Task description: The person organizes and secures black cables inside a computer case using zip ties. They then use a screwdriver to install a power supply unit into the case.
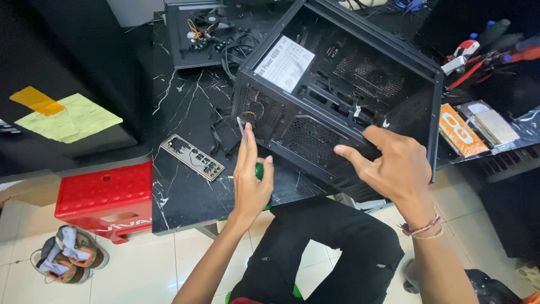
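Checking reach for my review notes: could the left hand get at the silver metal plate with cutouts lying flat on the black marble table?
Probably yes: the silver metal plate lies uncovered beside the left hand, though that hand's grip holds a green-handled screwdriver.

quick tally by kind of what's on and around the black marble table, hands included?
Computer case: 1
Screwdriver, green handle, in left hand: 1
Metal I/O shield plate: 1
Red plastic stool: 1
Shoes: 2
Hands, right hand on case: 2
Total: 8
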